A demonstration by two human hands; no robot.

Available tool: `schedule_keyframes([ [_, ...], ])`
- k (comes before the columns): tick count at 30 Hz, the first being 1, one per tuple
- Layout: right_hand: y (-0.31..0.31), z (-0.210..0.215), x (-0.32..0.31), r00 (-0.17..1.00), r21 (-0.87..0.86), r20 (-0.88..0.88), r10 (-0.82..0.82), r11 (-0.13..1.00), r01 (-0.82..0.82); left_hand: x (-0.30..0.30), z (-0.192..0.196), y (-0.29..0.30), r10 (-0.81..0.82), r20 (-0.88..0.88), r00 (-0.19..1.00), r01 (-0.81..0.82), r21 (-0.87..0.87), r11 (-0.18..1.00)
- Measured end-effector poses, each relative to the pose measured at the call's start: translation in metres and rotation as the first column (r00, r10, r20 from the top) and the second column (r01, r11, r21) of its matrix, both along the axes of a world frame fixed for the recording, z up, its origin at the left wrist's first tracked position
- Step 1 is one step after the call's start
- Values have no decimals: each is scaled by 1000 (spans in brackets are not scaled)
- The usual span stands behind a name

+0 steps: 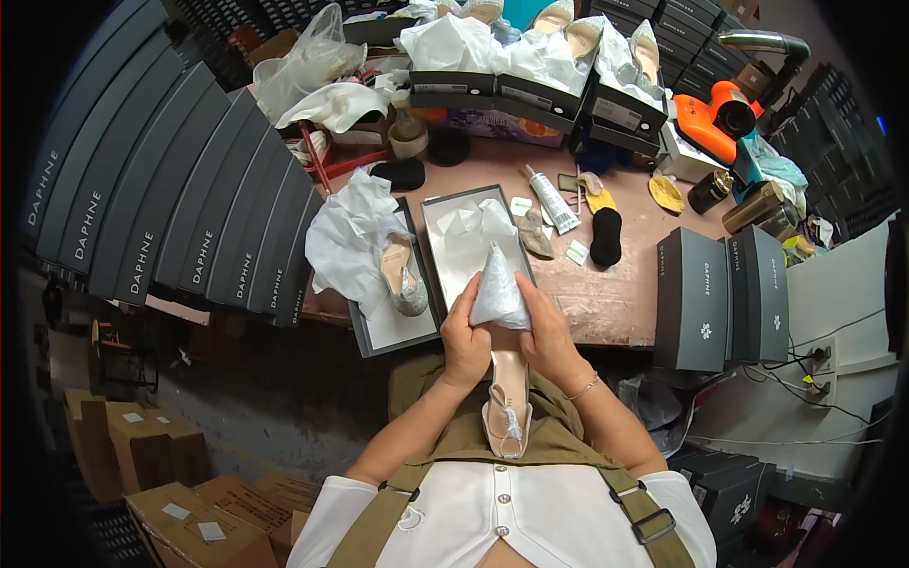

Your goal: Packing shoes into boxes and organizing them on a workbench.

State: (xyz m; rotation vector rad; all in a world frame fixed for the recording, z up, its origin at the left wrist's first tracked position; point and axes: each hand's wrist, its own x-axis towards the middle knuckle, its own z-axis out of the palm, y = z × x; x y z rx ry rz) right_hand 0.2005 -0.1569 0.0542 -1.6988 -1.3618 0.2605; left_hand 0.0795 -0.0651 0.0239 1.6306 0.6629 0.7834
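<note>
Both of my hands hold one shoe (509,383) above my lap, its toe pointing away from me. White translucent wrapping (500,295) covers the pointed toe; the beige insole and heel end stay bare. My left hand (466,343) grips the left side of the wrapped toe, and my right hand (549,343) closes on the right side. Just beyond is an open shoebox (523,248) with white tissue inside. To its left, the matching glittery silver shoe (409,295) lies by crumpled tissue paper (346,237) in the dark box lid (423,327).
Stacked dark shoeboxes (189,208) rise on the left; more dark boxes (694,298) stand at the right table edge. A white tube (553,201), black pad (606,237) and stained cloth (536,235) lie on the table. An orange heat gun (705,128) and boxed shoes (540,90) sit behind.
</note>
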Motion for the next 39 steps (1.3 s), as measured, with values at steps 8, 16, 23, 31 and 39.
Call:
schedule_keyframes([
  [8, -10, -5, -8, 999, -47, -23, -45, 998, 44, 15, 8, -8, 76, 127, 989, -65, -88, 994],
  [16, -40, -30, -7, 760, -45, -638, -126, 991, 127, 24, 16, -1, -120, 58, 991, 125, -90, 988],
  [23, -126, -89, 179, 700, -187, -446, -557, 823, 536, -67, -25, 105, 385, 44, 922, -354, -304, 884],
  [31, -18, -14, 103, 957, -155, 38, -289, 944, 291, -79, -58, 109, 243, -173, 954, -292, -707, 644],
  [39, 102, -4, 4, 998, -4, -9, 62, 998, -62, -77, -31, 78, -12, 114, 993, 75, -569, 819],
])
